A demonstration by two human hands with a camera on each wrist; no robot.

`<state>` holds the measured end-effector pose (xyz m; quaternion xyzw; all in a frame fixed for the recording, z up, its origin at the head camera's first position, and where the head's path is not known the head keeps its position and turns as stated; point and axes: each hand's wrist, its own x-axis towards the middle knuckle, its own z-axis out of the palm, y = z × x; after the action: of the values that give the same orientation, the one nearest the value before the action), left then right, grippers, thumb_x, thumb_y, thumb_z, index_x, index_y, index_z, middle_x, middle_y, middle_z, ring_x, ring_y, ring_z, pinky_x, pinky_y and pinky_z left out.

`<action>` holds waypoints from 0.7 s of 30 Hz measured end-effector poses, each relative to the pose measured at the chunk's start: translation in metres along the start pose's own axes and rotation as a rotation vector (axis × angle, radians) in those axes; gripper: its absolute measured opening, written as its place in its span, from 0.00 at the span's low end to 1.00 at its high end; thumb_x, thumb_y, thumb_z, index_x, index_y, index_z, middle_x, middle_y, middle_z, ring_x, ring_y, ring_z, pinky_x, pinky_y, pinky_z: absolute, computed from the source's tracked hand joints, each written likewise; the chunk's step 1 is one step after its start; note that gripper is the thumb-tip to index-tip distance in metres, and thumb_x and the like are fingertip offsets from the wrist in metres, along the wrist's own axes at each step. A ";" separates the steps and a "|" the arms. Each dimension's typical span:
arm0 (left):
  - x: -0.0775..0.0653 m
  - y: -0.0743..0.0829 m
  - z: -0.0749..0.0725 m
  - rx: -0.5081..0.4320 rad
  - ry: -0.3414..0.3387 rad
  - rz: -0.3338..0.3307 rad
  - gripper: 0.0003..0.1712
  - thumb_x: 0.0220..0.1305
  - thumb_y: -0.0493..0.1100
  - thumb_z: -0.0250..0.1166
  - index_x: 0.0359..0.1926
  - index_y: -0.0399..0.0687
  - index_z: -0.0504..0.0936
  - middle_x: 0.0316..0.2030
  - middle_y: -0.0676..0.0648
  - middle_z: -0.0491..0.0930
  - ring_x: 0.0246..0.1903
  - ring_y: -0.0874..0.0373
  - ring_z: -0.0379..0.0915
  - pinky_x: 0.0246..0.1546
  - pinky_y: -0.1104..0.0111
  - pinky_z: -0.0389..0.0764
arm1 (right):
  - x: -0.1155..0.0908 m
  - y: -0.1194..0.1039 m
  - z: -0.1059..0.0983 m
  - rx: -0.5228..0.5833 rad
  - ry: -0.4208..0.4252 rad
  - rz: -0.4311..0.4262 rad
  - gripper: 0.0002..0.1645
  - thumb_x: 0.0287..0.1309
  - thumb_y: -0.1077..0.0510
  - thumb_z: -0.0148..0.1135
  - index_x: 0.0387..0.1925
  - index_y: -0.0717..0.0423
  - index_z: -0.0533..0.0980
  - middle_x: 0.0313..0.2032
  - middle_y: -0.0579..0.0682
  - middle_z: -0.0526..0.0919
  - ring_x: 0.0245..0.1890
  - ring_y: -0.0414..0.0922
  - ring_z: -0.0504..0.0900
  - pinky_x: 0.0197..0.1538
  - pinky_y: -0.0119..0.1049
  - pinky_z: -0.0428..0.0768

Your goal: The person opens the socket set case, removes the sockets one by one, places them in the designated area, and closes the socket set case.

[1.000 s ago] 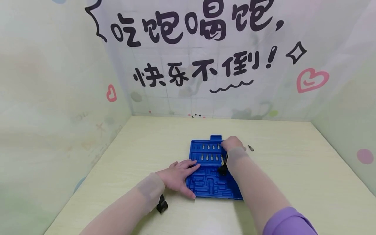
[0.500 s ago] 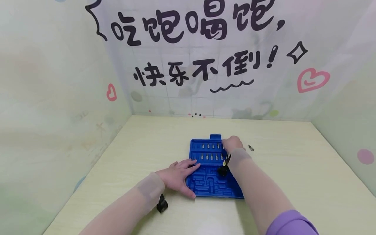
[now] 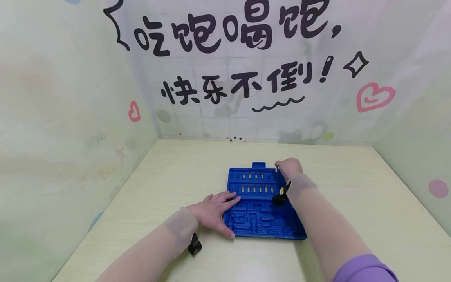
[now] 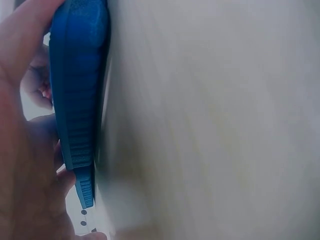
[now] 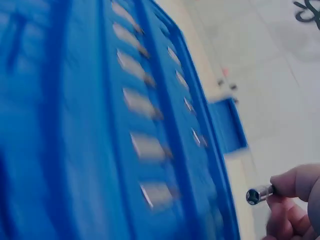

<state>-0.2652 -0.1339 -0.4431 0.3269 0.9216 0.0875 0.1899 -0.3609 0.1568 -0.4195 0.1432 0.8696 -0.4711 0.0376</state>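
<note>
A blue plastic bit case point(image 3: 289, 227) lies unfolded on the table. Its far half holds two rows of small metal bit sockets point(image 3: 260, 188). My left hand point(image 3: 211, 213) rests on the case's left edge, fingers straight and spread, thumb at the front corner. In the left wrist view, the fingers lie along the case's ribbed side wall point(image 4: 77, 110). Above the far right corner, my right hand point(image 3: 291, 168) pinches one bit socket point(image 5: 260, 195) between thumb and fingertips. Its hollow end faces the camera in the right wrist view, where the case is blurred.
The case's near half has moulded recesses point(image 3: 253, 221). A blue latch tab point(image 3: 258, 165) sticks out at its far edge. Pale wood tabletop point(image 3: 359, 188) surrounds the case. A printed backdrop point(image 3: 225, 121) stands behind the table. Black wrist cameras point(image 3: 194, 246) hang below the wrists.
My right hand has moved right and slightly up from the far row, now with a bit socket visible in its fingers. The loose bit at right is now out of sight. My left hand stays put.
</note>
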 end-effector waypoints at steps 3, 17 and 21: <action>0.000 -0.001 0.001 -0.006 -0.001 -0.005 0.67 0.41 0.79 0.65 0.76 0.66 0.41 0.76 0.57 0.36 0.74 0.55 0.30 0.69 0.45 0.40 | 0.003 0.007 -0.021 -0.033 0.006 -0.006 0.17 0.61 0.54 0.51 0.18 0.56 0.69 0.12 0.45 0.63 0.13 0.44 0.55 0.22 0.40 0.64; -0.001 -0.002 0.001 0.006 -0.006 -0.008 0.67 0.41 0.79 0.64 0.76 0.66 0.42 0.76 0.58 0.36 0.74 0.55 0.30 0.69 0.44 0.40 | 0.010 0.041 -0.077 -0.480 -0.071 -0.115 0.22 0.65 0.57 0.42 0.15 0.57 0.69 0.16 0.49 0.67 0.20 0.47 0.67 0.33 0.43 0.70; 0.000 -0.001 0.002 -0.004 -0.011 -0.007 0.66 0.42 0.79 0.64 0.76 0.67 0.42 0.76 0.58 0.36 0.74 0.55 0.30 0.69 0.44 0.40 | 0.012 0.048 -0.077 -0.527 -0.108 -0.128 0.20 0.61 0.59 0.42 0.13 0.54 0.63 0.17 0.49 0.64 0.21 0.47 0.65 0.33 0.43 0.69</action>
<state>-0.2651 -0.1353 -0.4449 0.3236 0.9216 0.0867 0.1961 -0.3533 0.2481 -0.4179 0.0479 0.9662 -0.2369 0.0901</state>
